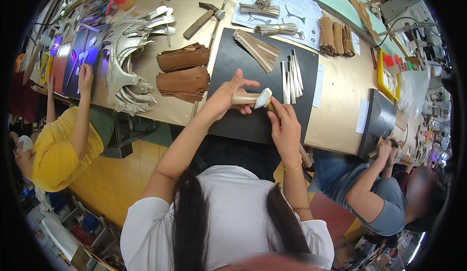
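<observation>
My left hand (224, 97) holds a smooth beige strap-like piece (245, 98) across its curled fingers, with the index finger stretched out. The piece's right end meets a shiny whitish head (263, 98), which appears to belong to a hammer. My right hand (284, 124) is closed just behind that head. A wooden handle end (306, 158) shows below my right wrist; the hand and forearm hide the part between. Under both hands lies a black work mat (238, 125). On it, beyond my hands, are a fan of beige and brown strips (257, 49) and several narrow white strips (292, 79).
To the left lie brown leather stacks (182, 81), another hammer (204, 22) and a pile of pale curved straps (129, 66). Bundled brown strips (335, 37) and a printed drawing sheet (277, 13) are at the back. Co-workers sit at left (63, 144) and right (374, 198).
</observation>
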Tool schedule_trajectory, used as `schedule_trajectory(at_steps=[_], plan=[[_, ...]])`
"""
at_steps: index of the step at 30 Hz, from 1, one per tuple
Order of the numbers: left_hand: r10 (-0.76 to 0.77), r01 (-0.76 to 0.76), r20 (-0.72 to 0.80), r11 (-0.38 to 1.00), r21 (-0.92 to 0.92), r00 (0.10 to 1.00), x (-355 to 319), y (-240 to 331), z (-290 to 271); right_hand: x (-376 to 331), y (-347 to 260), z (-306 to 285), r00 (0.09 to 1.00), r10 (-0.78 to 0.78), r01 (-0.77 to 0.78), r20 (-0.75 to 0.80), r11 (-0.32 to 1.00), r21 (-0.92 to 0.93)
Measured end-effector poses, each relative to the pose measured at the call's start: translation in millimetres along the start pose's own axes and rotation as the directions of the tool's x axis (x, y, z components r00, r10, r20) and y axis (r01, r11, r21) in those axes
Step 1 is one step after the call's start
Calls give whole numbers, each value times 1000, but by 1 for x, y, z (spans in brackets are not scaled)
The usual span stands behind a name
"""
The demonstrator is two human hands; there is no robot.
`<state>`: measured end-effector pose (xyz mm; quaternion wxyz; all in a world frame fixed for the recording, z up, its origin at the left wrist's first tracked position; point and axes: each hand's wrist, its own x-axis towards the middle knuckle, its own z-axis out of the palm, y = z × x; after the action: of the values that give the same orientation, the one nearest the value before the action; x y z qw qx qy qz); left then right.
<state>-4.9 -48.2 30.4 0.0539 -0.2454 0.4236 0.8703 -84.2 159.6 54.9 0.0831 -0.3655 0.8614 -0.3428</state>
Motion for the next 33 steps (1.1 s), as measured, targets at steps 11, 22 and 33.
schedule_trajectory(at_steps=[11,22,33], plan=[[-13,-5,25,792,611,1000,-1,3,0,1,10,-1,986,160,-144,-43,956,255],[500,-114,53,92,989,864,2,-23,30,-2,8,-3,996,86,-86,2,995,-41],[575,-309,301,-87,947,761,9,-28,22,0,5,-5,989,144,-140,43,987,-83]])
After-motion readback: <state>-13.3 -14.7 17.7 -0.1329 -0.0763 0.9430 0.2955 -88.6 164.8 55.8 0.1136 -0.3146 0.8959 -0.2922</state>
